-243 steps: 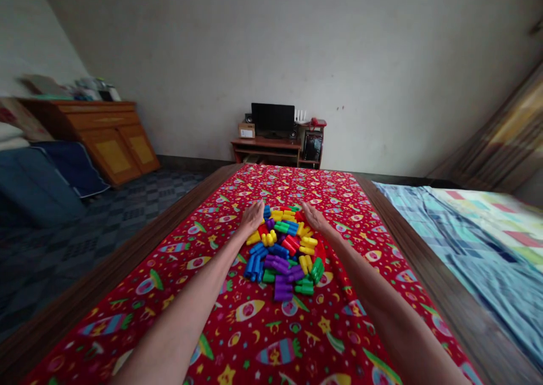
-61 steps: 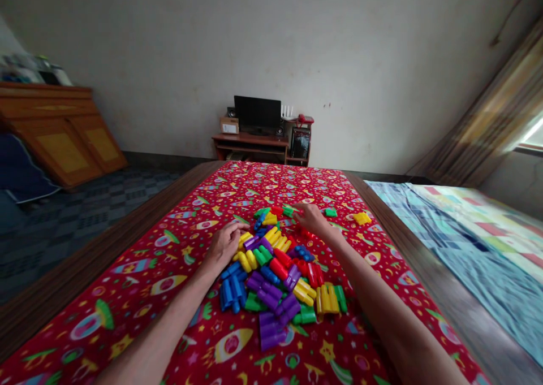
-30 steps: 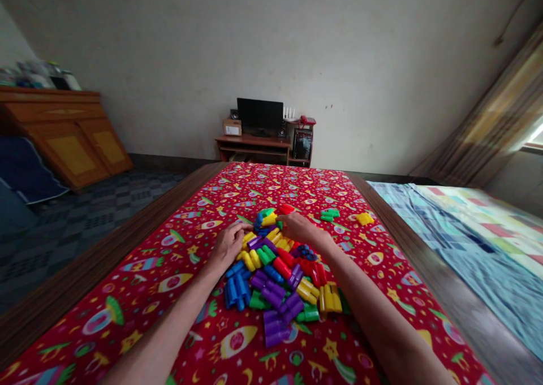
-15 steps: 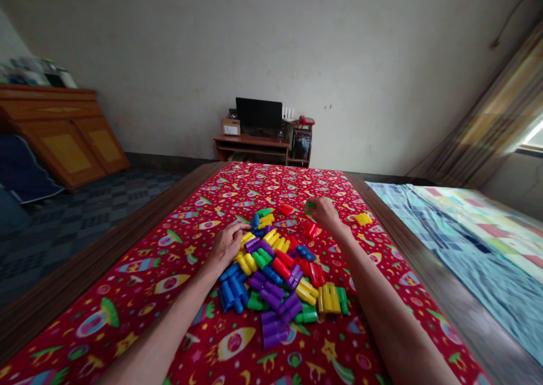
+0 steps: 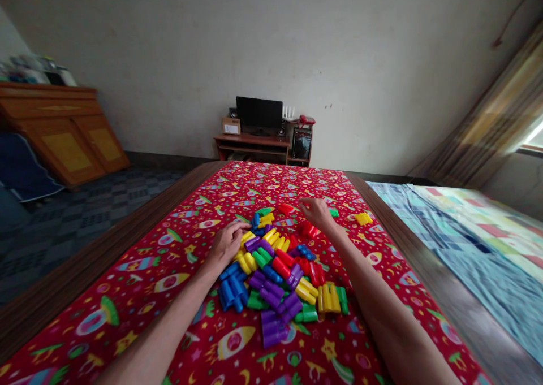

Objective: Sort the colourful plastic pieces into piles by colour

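A heap of plastic blocks (image 5: 280,272) in blue, purple, yellow, red and green lies on the red rocket-print cloth (image 5: 178,260) over a table. My left hand (image 5: 227,242) rests at the heap's left edge. Its fingers are curled against yellow blocks (image 5: 248,239), and I cannot see whether they hold anything. My right hand (image 5: 316,212) is palm down beyond the heap with fingers stretched out and nothing in them. It is close to a lone red block (image 5: 286,208), a green block (image 5: 334,212) and red blocks (image 5: 309,229). A yellow block (image 5: 363,218) lies apart to the right.
The table's wooden edge (image 5: 394,232) shows beside the cloth. A bed with a striped sheet (image 5: 466,232) stands on the right. There is a wooden cabinet (image 5: 63,130) at the left, and a small desk with a monitor (image 5: 258,113) stands by the far wall.
My right hand has shifted a little left and back from the green block, which now shows to its right. My left hand has stayed at the heap's left edge.
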Motion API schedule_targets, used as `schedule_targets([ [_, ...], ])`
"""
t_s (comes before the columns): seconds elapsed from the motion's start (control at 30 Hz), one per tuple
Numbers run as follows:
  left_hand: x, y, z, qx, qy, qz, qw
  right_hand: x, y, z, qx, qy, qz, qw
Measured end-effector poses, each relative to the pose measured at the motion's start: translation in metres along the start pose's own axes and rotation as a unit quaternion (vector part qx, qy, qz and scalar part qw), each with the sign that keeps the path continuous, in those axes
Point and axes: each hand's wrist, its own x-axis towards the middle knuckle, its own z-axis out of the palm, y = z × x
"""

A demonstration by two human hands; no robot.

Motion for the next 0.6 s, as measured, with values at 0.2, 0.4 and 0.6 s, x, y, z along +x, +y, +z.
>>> schedule_targets([
  [0.2,-0.001,-0.003,0.004,-0.021,-0.009,0.018,1.000,0.009,-0.045,0.051,0.107,-0.147,-0.288,0.940],
  [0.4,-0.002,0.002,0.005,0.015,-0.053,0.044,0.998,0.010,-0.042,0.050,0.083,-0.170,-0.234,0.954],
  [0.6,-0.003,0.003,0.002,0.023,-0.072,0.029,0.997,0.008,-0.041,0.040,0.104,-0.199,-0.277,0.934],
])
